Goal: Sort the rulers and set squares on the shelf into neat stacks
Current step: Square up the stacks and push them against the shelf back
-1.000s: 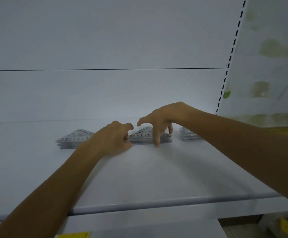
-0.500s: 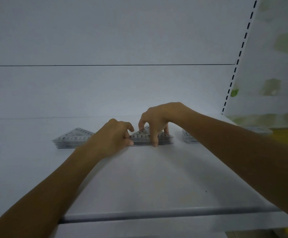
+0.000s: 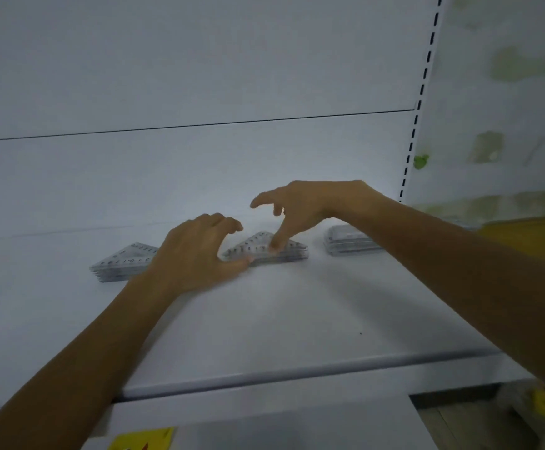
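Pressing a clear plastic triangular set-square stack (image 3: 292,251), right hand (image 3: 307,203) spread; left hand (image 3: 196,254) loosely cupped, thumb touching. Probably slippery, light: grip edges.

Transparent grey set squares (image 3: 292,251) bear dark numerals; the shelf (image 3: 264,323) is white.

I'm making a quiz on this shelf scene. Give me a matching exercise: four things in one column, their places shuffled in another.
Things
1. middle set-square stack
2. left set-square stack
3. rectangular stack
4. yellow tag

Places
A. below the front edge of the shelf
B. partly hidden behind the left hand
C. touched by a finger of the right hand
D. farthest right of the stacks

Pairs: 1-C, 2-B, 3-D, 4-A
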A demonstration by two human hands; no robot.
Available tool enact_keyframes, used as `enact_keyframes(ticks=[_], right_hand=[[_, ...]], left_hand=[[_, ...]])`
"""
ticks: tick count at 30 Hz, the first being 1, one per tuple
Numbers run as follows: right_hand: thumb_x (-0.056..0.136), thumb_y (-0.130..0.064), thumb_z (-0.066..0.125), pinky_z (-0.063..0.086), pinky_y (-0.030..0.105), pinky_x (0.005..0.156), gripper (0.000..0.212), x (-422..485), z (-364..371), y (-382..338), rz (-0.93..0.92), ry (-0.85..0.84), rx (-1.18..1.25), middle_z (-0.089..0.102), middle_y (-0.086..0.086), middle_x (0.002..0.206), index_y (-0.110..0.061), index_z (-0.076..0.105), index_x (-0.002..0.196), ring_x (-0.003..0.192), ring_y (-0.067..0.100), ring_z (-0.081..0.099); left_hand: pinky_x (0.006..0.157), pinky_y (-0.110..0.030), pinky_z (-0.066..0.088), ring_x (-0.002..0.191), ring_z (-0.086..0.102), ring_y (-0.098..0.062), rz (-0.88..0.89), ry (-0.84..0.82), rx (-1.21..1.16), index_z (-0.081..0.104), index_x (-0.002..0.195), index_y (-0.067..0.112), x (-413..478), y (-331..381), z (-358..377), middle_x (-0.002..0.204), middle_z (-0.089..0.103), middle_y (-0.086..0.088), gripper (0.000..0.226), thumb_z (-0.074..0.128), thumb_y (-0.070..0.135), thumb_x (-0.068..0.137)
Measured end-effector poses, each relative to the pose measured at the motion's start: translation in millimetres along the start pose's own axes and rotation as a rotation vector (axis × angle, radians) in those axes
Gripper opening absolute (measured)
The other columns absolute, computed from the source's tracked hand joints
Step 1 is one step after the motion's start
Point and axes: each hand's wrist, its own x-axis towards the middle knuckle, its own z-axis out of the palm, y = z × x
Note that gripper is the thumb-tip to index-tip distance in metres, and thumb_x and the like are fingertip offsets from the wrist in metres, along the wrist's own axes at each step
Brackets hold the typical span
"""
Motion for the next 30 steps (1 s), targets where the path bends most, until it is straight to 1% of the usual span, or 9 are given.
enact_keyframes(ticks=[2,5,10,12,17,21,25,27,30], right_hand=[[0.066,-0.055,0.073,0.041,0.036,0.099,0.087,-22,-9,19,0.023,0.042,0.032,0.047,-0.006,0.133,-0.038,0.029,0.138,0.117,0.016,0.046],[0.063,-0.058,0.073,0.043,0.041,0.100,0.084,-55,-17,56,0.114,0.035,0.019,0.050,-0.010,0.127,-0.039,0.034,0.135,0.117,0.015,0.049],[0.065,-0.052,0.075,0.038,0.034,0.102,0.086,-99,-12,117,0.257,-0.006,-0.006,0.051,-0.006,0.131,-0.032,0.034,0.137,0.120,0.017,0.048],[0.065,-0.051,0.076,0.037,0.033,0.100,0.087,-109,-8,135,0.292,-0.011,-0.003,0.050,-0.005,0.133,-0.031,0.033,0.138,0.120,0.017,0.047],[0.062,-0.048,0.080,0.037,0.033,0.100,0.092,-114,1,162,0.328,-0.050,-0.010,0.050,-0.006,0.132,-0.033,0.031,0.139,0.120,0.016,0.045],[0.064,-0.043,0.081,0.039,0.035,0.101,0.089,-106,8,168,0.306,-0.108,-0.028,0.050,-0.005,0.130,-0.032,0.033,0.138,0.119,0.018,0.046],[0.065,-0.041,0.080,0.038,0.030,0.092,0.079,-98,13,170,0.264,-0.130,-0.058,0.050,-0.004,0.117,-0.030,0.041,0.132,0.101,0.014,0.044],[0.064,-0.042,0.080,0.039,0.031,0.093,0.078,-94,13,171,0.250,-0.136,-0.074,0.048,-0.005,0.115,-0.029,0.042,0.131,0.099,0.013,0.042],[0.063,-0.043,0.080,0.042,0.034,0.096,0.078,-89,14,172,0.242,-0.133,-0.103,0.051,-0.003,0.121,-0.023,0.046,0.130,0.104,0.016,0.047]], left_hand=[[0.081,-0.028,0.036,0.107,0.052,-0.017,0.016,-0.002,0.005,0.056,0.118,0.022,1,3,-4,0.119,0.059,0.004,0.049,0.062,0.050,0.077],[0.090,-0.028,0.035,0.115,0.048,-0.016,0.067,-0.020,0.022,0.054,0.123,0.021,7,16,-9,0.126,0.055,0.006,0.048,0.058,0.047,0.082],[0.093,-0.026,0.031,0.124,0.039,-0.012,0.140,-0.144,-0.047,0.042,0.133,0.027,29,66,-11,0.135,0.045,0.010,0.066,0.055,0.060,0.078],[0.095,-0.026,0.030,0.126,0.037,-0.012,0.154,-0.192,-0.053,0.037,0.136,0.026,41,86,-6,0.137,0.043,0.009,0.069,0.056,0.060,0.078],[0.101,-0.029,0.029,0.129,0.035,-0.015,0.164,-0.315,-0.071,0.032,0.140,0.023,67,119,10,0.143,0.039,0.006,0.077,0.059,0.060,0.077],[0.103,-0.030,0.028,0.131,0.034,-0.015,0.128,-0.397,-0.106,0.032,0.140,0.022,84,131,19,0.143,0.038,0.006,0.079,0.063,0.057,0.076],[0.099,-0.030,0.035,0.125,0.042,-0.015,0.098,-0.447,-0.191,0.039,0.136,0.020,94,139,29,0.136,0.046,0.005,0.076,0.068,0.053,0.074],[0.092,-0.030,0.040,0.115,0.049,-0.016,0.088,-0.489,-0.160,0.045,0.130,0.020,98,141,36,0.126,0.052,0.003,0.069,0.068,0.052,0.074],[0.071,-0.027,0.040,0.088,0.053,-0.018,0.049,-0.542,-0.143,0.055,0.101,0.017,102,138,46,0.097,0.056,0.002,0.046,0.068,0.052,0.074]])
